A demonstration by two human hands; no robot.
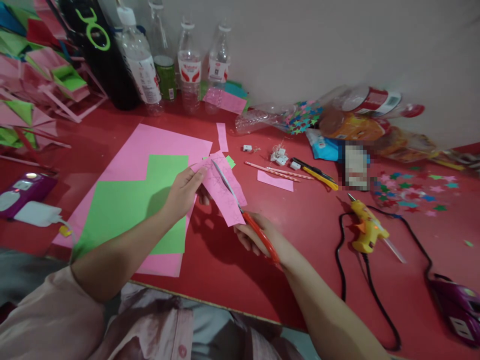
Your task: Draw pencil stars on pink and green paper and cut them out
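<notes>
My left hand [188, 189] pinches the upper left part of a pink paper piece [214, 184], which has faint drawn lines on it. Red-handled scissors [258, 232] are in my right hand [258, 235], fingers wrapped about the handles and partly hidden. Their blade lies along the paper, pointing up and to the left, and a slit seems to run beside it. Beneath my left forearm, a green sheet [127, 215] rests on larger pink sheets [127, 150]. A narrow pink strip [222, 137] lies just beyond the paper.
Bottles [189, 70] stand along the wall beside a black flask [105, 60]. Pink and green folded paper models [56, 75] crowd the far left. To the right are a yellow glue gun [365, 225] with its black cord, a yellow cutter [322, 177] and scattered paper stars [416, 190].
</notes>
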